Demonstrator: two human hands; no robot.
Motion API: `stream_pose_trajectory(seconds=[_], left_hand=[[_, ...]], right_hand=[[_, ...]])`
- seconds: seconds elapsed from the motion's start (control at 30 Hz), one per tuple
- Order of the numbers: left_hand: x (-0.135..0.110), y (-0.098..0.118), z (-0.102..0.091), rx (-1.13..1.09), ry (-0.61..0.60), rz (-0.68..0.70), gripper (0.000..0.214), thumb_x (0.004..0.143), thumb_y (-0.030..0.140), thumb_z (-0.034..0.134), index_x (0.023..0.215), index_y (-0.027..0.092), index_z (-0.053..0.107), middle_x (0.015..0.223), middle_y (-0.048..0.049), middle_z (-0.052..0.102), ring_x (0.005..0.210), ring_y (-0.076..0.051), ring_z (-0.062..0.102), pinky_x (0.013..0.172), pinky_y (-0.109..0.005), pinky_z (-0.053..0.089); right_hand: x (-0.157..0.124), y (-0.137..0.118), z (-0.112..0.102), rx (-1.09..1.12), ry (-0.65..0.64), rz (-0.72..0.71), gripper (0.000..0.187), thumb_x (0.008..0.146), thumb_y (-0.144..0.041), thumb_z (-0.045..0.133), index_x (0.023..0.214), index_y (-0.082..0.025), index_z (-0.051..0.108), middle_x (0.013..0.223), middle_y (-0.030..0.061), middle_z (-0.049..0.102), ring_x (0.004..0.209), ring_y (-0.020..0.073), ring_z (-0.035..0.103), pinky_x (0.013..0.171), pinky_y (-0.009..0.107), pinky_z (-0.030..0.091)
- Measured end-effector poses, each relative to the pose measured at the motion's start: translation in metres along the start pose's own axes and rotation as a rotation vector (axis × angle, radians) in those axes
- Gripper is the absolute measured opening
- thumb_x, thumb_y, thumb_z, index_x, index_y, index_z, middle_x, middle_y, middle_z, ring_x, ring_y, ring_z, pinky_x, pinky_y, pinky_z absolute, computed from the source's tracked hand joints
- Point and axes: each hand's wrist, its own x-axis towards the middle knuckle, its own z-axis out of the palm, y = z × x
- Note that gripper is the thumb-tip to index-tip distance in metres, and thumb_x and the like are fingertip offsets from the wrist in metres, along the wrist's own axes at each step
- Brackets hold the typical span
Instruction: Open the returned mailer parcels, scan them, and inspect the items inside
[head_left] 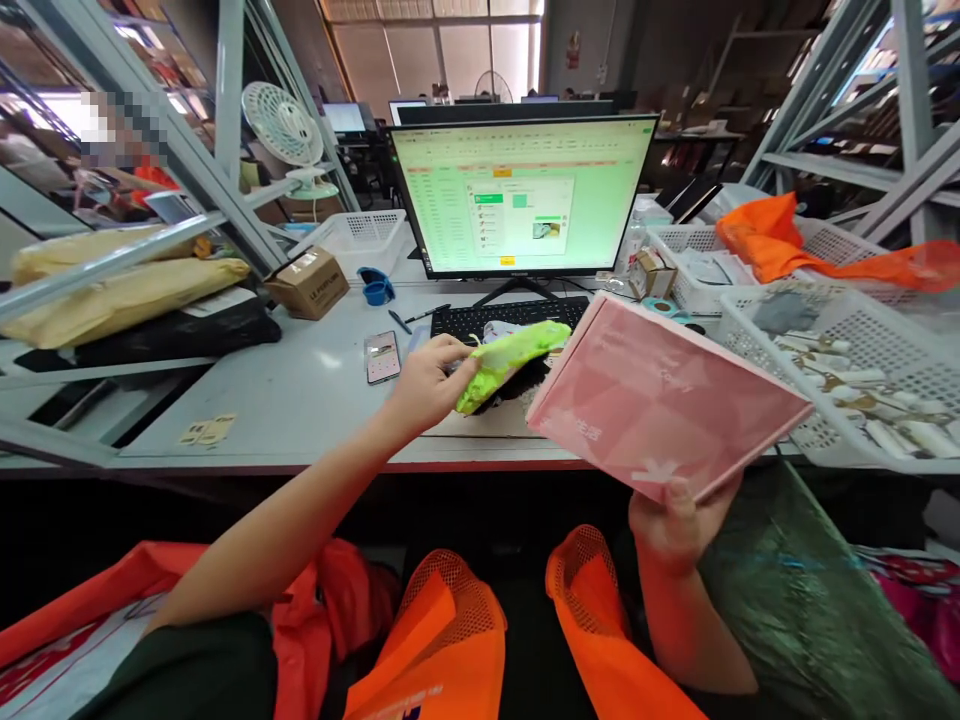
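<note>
My left hand [435,382] pinches the left end of a bright yellow-green soft item [514,362] that looks like fabric or a packet; its kind is unclear. Dark material lies just beneath it, in front of the keyboard [517,316]. On the right, my right hand [686,522] grips the lower edge of a flat pink box [667,395], thumb on its front. That box is tilted and raised above the desk's front edge, with pale printing on its face. Part of the desk and a basket lie hidden behind it.
A monitor [521,200] stands at the back of the white desk [247,400]. Left of it are a phone [383,357], a blue tape dispenser [376,287], a small carton [307,283] and wrapped parcels [142,290]. White baskets [814,425] line the right side, between metal shelf frames.
</note>
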Motion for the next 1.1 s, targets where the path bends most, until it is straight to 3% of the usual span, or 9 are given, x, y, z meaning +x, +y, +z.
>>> stream_pose_trajectory(seconds=[0.1,0.23,0.33,0.47,0.57,0.67,0.77,0.93,1.1], left_hand=[[-0.006,0.009,0.018,0.005,-0.071,0.003,0.022,0.084,0.034,0.052,0.08,0.018,0.068,0.097,-0.0069,0.069,0.091,-0.02,0.063,0.082,-0.033,0.05],[-0.017,0.016,0.039,0.337,-0.46,-0.034,0.025,0.084,0.028,0.047,0.066,0.018,0.062,0.072,-0.0066,0.066,0.066,-0.02,0.058,0.061,-0.033,0.042],[-0.035,0.017,0.055,0.559,-0.625,0.083,0.032,0.09,0.031,0.047,0.067,0.017,0.066,0.075,-0.0106,0.069,0.067,-0.022,0.062,0.068,-0.037,0.043],[-0.061,0.015,0.067,0.606,-0.708,0.281,0.024,0.088,0.036,0.059,0.085,0.017,0.072,0.091,-0.0124,0.072,0.088,-0.027,0.068,0.078,-0.038,0.045],[-0.064,0.012,0.067,0.541,-0.749,0.246,0.025,0.091,0.032,0.054,0.079,0.017,0.071,0.087,-0.0121,0.07,0.082,-0.025,0.066,0.07,-0.035,0.042],[-0.054,0.012,0.065,0.428,-0.711,0.063,0.041,0.096,0.036,0.042,0.068,0.018,0.065,0.072,-0.01,0.066,0.065,-0.021,0.058,0.062,-0.034,0.036],[-0.045,0.017,0.066,0.28,-0.576,-0.059,0.041,0.095,0.04,0.038,0.063,0.02,0.054,0.064,-0.0062,0.06,0.061,-0.018,0.05,0.059,-0.032,0.031],[-0.047,0.027,0.079,0.006,-0.397,-0.098,0.04,0.093,0.042,0.038,0.059,0.022,0.037,0.056,-0.0003,0.047,0.057,-0.015,0.043,0.058,-0.03,0.03],[-0.048,0.034,0.104,-0.191,-0.255,-0.14,0.041,0.093,0.044,0.039,0.059,0.022,0.037,0.054,0.0015,0.044,0.055,-0.013,0.042,0.056,-0.028,0.03]], right_hand=[[-0.001,0.017,0.003,-0.264,0.046,-0.162,0.089,0.087,-0.047,0.064,0.159,-0.025,0.017,0.162,0.0168,0.027,0.147,0.0367,0.039,0.116,0.062,0.038],[-0.004,0.042,-0.008,-0.512,-0.021,-0.124,0.102,0.085,-0.06,0.061,0.159,-0.017,0.006,0.163,0.0256,0.016,0.152,0.0416,0.029,0.117,0.06,0.038],[-0.008,0.05,-0.019,-0.484,-0.071,-0.029,0.099,0.087,-0.059,0.058,0.159,-0.018,0.003,0.164,0.0262,0.012,0.154,0.0413,0.024,0.118,0.06,0.036],[-0.018,0.046,-0.036,-0.423,-0.059,0.003,0.094,0.09,-0.054,0.058,0.159,-0.019,0.005,0.167,0.023,0.009,0.156,0.039,0.019,0.121,0.059,0.032],[-0.034,0.041,-0.05,-0.365,-0.039,0.009,0.087,0.091,-0.047,0.059,0.159,-0.021,0.012,0.165,0.0217,0.018,0.153,0.037,0.03,0.118,0.057,0.037],[-0.057,0.039,-0.061,-0.362,0.021,0.01,0.084,0.091,-0.046,0.062,0.157,-0.022,0.016,0.157,0.0216,0.033,0.142,0.0358,0.046,0.112,0.058,0.044],[-0.082,0.042,-0.064,-0.405,0.086,-0.042,0.085,0.089,-0.047,0.066,0.156,-0.019,0.022,0.149,0.0226,0.041,0.13,0.0352,0.056,0.105,0.059,0.049],[-0.104,0.052,-0.059,-0.426,0.008,0.029,0.083,0.093,-0.043,0.064,0.159,-0.02,0.02,0.154,0.0242,0.037,0.136,0.0339,0.052,0.106,0.055,0.049],[-0.114,0.069,-0.071,-0.581,-0.076,0.017,0.085,0.093,-0.041,0.065,0.161,-0.018,0.02,0.155,0.026,0.037,0.14,0.0369,0.048,0.11,0.059,0.045]])
